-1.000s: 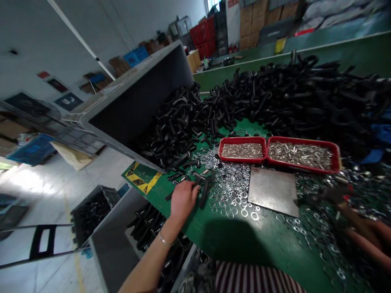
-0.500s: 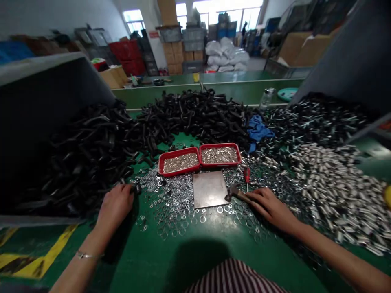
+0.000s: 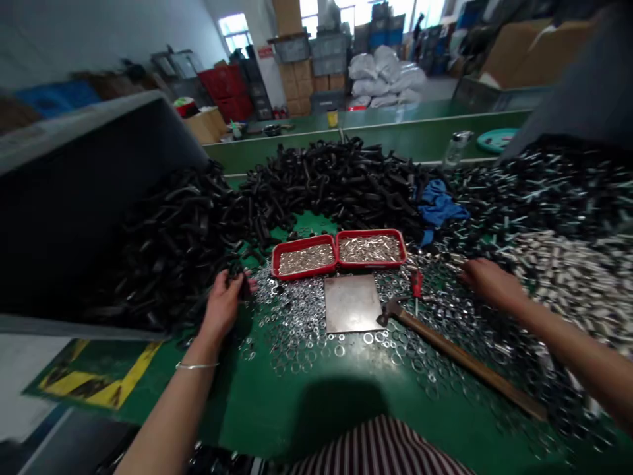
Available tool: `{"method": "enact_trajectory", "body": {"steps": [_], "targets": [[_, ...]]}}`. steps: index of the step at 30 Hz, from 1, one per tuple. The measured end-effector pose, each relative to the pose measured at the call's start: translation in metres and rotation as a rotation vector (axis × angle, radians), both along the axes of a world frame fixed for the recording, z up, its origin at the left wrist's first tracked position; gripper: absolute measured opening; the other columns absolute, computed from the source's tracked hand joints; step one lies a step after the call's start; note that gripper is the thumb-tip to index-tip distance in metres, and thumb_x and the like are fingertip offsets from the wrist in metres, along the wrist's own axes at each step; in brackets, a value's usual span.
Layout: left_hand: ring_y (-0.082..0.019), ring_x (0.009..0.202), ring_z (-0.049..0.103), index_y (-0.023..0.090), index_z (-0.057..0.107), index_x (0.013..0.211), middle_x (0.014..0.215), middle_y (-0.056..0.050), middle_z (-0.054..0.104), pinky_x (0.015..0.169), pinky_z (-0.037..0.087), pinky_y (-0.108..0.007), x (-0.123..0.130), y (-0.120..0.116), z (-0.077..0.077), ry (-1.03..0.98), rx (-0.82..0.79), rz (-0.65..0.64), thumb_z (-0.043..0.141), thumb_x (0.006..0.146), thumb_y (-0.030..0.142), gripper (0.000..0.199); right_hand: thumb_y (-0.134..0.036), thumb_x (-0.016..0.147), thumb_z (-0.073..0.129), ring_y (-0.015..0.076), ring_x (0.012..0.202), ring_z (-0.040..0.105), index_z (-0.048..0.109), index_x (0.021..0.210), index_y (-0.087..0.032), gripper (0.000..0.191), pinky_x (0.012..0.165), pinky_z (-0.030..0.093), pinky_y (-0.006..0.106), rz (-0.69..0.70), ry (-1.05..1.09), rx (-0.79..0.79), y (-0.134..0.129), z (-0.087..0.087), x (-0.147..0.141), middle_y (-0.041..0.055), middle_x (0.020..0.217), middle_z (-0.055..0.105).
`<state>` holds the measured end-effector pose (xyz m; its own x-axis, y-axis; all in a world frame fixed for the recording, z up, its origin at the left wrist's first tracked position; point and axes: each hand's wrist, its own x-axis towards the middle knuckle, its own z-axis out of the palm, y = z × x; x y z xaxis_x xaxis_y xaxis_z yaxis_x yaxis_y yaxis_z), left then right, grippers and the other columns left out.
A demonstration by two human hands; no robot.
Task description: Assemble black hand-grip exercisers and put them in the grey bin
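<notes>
At the edge of the black heap on the left, my left hand (image 3: 225, 302) is closed around a small black part (image 3: 241, 282); the fingers partly cover it. My right hand (image 3: 489, 280) reaches down to the metal pieces at the right, between the washers and the pale metal sleeves (image 3: 558, 274). Its fingers are bent together, and whatever they pinch is hidden. A claw hammer (image 3: 459, 356) lies free on the bench, its head touching a square metal plate (image 3: 352, 303). Behind that plate stand two red trays (image 3: 337, 254) of small metal pins.
Black curved parts (image 3: 316, 178) are heaped across the back and left. A red-handled screwdriver (image 3: 417, 285), a blue cloth (image 3: 439, 204) and a glass bottle (image 3: 455, 148) lie or stand at the right. Washers (image 3: 297, 333) are scattered around the plate. Grey panels (image 3: 163, 145) wall the left side.
My right hand has left the hammer handle and moved forward and right to the metal pieces. My left hand has turned and now holds the black part higher. The view has shifted left.
</notes>
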<state>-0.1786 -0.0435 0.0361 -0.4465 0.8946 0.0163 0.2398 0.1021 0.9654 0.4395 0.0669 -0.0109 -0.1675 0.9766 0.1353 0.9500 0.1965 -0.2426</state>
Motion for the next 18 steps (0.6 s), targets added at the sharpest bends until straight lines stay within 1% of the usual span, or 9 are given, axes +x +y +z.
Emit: {"method": "enact_trajectory", "body": {"steps": [2,3,5,6,8,11,13,16,18], "targets": [[-0.014,0.073,0.061,0.020,0.054,0.112,0.092,-0.002,0.064,0.067,0.053,-0.029,0.026,-0.007,0.009,-0.274,0.116,-0.051,0.066,0.083,0.043,0.039,-0.032,0.092,0.061,0.0219,0.069,0.057,0.061,0.076,-0.018,0.021,0.062,0.036,0.034,0.038,-0.036,-0.131,0.013,-0.004,0.001,0.0168,0.083,0.065],[-0.012,0.068,0.058,0.019,0.056,0.107,0.084,0.000,0.060,0.063,0.050,-0.025,0.037,-0.010,0.011,-0.355,0.145,-0.070,0.070,0.081,0.041,0.037,-0.033,0.093,0.060,0.0212,0.068,0.057,0.061,0.078,-0.017,0.021,0.062,0.036,0.034,0.033,-0.050,-0.191,0.018,-0.004,0.003,0.0167,0.083,0.066],[-0.009,0.056,0.049,0.019,0.057,0.097,0.068,0.005,0.050,0.053,0.043,-0.021,0.056,-0.015,0.007,-0.397,0.119,-0.128,0.072,0.081,0.040,0.031,-0.034,0.094,0.060,0.0211,0.071,0.060,0.062,0.091,-0.015,0.019,0.066,0.039,0.034,-0.044,-0.028,-0.237,0.025,-0.004,0.006,0.0172,0.089,0.069],[-0.008,0.052,0.045,0.018,0.058,0.094,0.064,0.006,0.047,0.051,0.040,-0.021,0.064,-0.017,0.003,-0.348,0.073,-0.156,0.071,0.082,0.042,0.029,-0.034,0.094,0.060,0.0216,0.073,0.061,0.063,0.099,-0.014,0.021,0.068,0.039,0.034,-0.092,0.007,-0.219,0.026,-0.003,0.007,0.0181,0.094,0.070],[-0.011,0.055,0.049,0.017,0.061,0.091,0.064,0.004,0.051,0.055,0.044,-0.024,0.077,-0.016,-0.008,-0.099,-0.021,-0.215,0.068,0.084,0.040,0.025,-0.036,0.095,0.059,0.0226,0.078,0.063,0.063,0.110,-0.012,0.028,0.071,0.040,0.035,-0.121,0.071,-0.172,0.028,0.000,0.004,0.0201,0.103,0.071],[-0.020,0.086,0.063,0.018,0.068,0.096,0.089,-0.006,0.065,0.081,0.051,-0.033,0.093,-0.008,-0.024,0.517,-0.079,-0.286,0.067,0.083,0.021,0.014,-0.032,0.095,0.059,0.0246,0.085,0.064,0.069,0.106,-0.010,0.027,0.076,0.041,0.036,-0.038,0.116,-0.183,0.025,0.007,-0.009,0.0218,0.107,0.072],[-0.024,0.101,0.062,0.018,0.068,0.101,0.103,-0.010,0.066,0.090,0.049,-0.036,0.102,-0.002,-0.031,0.863,-0.126,-0.347,0.060,0.082,0.009,0.023,-0.027,0.091,0.061,0.0266,0.093,0.064,0.071,0.101,-0.010,0.022,0.081,0.042,0.037,-0.011,0.219,-0.215,0.019,0.013,-0.023,0.0210,0.109,0.072],[-0.026,0.103,0.063,0.017,0.066,0.106,0.106,-0.013,0.066,0.091,0.049,-0.037,0.111,0.001,-0.042,1.090,-0.168,-0.428,0.051,0.082,0.002,0.032,-0.033,0.089,0.063,0.0262,0.094,0.064,0.071,0.105,-0.014,0.026,0.083,0.045,0.037,0.013,0.549,-0.341,0.006,0.020,-0.044,0.0164,0.113,0.070],[-0.026,0.104,0.063,0.017,0.064,0.108,0.106,-0.012,0.066,0.093,0.049,-0.038,0.111,0.002,-0.052,1.097,-0.133,-0.464,0.051,0.081,0.002,0.033,-0.044,0.089,0.060,0.0211,0.075,0.064,0.068,0.105,-0.019,0.031,0.072,0.050,0.035,0.007,0.629,-0.393,-0.001,0.020,-0.058,0.0102,0.100,0.072]]}}
